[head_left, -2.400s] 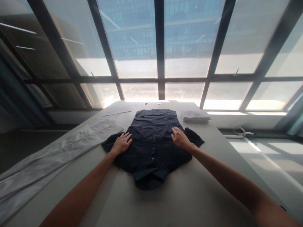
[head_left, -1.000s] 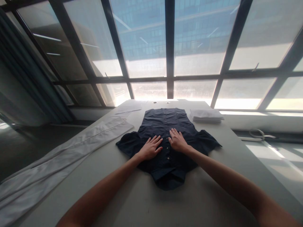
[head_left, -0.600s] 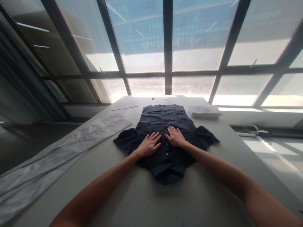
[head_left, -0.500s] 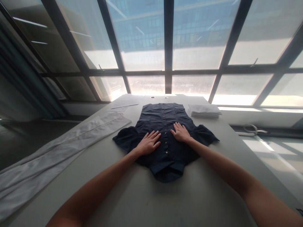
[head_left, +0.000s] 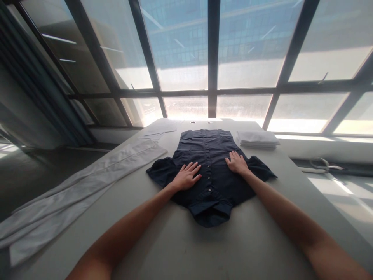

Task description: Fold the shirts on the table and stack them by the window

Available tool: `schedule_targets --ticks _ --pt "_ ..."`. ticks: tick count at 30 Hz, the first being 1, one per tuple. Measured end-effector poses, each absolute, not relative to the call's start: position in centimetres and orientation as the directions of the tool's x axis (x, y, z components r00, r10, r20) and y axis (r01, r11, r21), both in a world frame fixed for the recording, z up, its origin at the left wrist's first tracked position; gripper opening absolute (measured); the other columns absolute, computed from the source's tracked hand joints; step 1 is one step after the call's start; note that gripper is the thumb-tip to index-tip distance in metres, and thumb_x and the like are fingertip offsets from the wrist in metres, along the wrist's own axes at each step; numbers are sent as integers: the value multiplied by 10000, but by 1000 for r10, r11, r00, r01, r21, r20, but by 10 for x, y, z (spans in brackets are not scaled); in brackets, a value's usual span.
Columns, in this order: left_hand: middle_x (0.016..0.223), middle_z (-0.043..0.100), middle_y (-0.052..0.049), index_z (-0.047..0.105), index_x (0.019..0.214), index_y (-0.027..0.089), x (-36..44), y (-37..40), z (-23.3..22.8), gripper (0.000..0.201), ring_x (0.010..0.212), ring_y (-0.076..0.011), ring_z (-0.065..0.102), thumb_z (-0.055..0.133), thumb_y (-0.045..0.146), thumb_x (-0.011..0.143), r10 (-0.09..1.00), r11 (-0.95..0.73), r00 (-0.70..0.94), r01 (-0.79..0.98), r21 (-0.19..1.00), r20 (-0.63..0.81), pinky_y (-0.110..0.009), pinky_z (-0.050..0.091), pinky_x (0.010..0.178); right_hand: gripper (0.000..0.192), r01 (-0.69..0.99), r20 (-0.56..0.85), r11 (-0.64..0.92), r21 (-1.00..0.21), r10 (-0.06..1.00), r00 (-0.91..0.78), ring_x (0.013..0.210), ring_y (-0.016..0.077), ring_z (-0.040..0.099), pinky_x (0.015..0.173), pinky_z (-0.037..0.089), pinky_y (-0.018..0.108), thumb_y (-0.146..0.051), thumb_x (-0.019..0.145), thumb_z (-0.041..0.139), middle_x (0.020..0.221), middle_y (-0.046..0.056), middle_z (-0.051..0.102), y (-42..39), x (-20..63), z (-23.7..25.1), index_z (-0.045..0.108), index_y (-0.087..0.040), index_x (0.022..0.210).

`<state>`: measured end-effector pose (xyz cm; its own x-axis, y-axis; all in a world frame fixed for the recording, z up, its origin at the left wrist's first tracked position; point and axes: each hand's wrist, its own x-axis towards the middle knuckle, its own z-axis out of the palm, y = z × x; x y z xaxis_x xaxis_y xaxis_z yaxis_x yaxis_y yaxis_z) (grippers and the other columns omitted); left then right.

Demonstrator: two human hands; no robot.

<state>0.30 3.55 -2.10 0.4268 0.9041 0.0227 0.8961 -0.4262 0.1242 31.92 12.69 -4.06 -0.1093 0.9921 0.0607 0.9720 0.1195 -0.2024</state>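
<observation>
Right hand (head_left: pixel 237 163) is sliding outward from the button placket toward the sleeve; left hand (head_left: pixel 186 177) is staying put. Both are pressing flat, fingers spread, smoothing the navy shirt (head_left: pixel 210 171) on the table (head_left: pixel 180 249).

The shirt (head_left: pixel 210 171) lies flat in the middle of the table (head_left: pixel 180 245), with its collar end at 6 o'clock. The left hand (head_left: pixel 186 177) rests on the shirt at 9 o'clock, the right hand (head_left: pixel 237 163) at 2 o'clock. A long cloth (head_left: pixel 87 186) lies at 9 o'clock of the shirt. A folded stack (head_left: pixel 258 139) sits at 1 o'clock, papers (head_left: pixel 160 130) at 11 o'clock.
</observation>
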Motion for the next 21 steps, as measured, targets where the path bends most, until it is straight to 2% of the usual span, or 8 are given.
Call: schedule_targets --ticks 6,11,14,16,21 --pt "1697 227 -111 328 1623 181 -43 62 -18 669 1575 -296 187 257 547 1068 993 -113 112 993 46 27 -548 183 1251 722 972 54 118 -205 993 -109 1570 267 178 1250 153 456 -504 1053 258 1692 171 231 126 319 -39 307 -50 1612" --pt "1688 253 -128 352 1609 163 -57 66 -21 662 1573 -287 203 227 532 1073 995 -83 82 996 31 53 -583 171 1247 713 969 65 120 -214 992 -108 1565 275 198 1252 158 459 -491 1053 273 1686 165 253 124 317 -37 326 -41 1603" --pt "1665 310 -150 397 1587 149 -48 60 -15 639 1563 -312 229 288 507 1069 988 -117 116 993 5 99 -613 142 1247 681 968 87 130 -214 990 -113 1554 289 230 1246 179 470 -459 1055 299 1673 177 288 122 318 -35 362 -36 1585" --pt "1663 319 -143 410 1581 163 -35 53 -8 617 1563 -312 230 328 490 1064 971 -201 198 980 9 133 -594 152 1252 642 968 111 141 -205 987 -121 1543 302 257 1235 202 483 -425 1055 319 1658 194 319 118 317 -32 405 -38 1561" --pt "1673 310 -96 367 1601 195 13 25 -5 599 1572 -253 209 320 476 1074 893 -448 433 882 143 125 -510 187 1265 581 946 233 257 -198 950 -209 1549 317 235 1236 176 515 -315 1046 330 1650 216 324 88 290 -21 426 -30 1542"
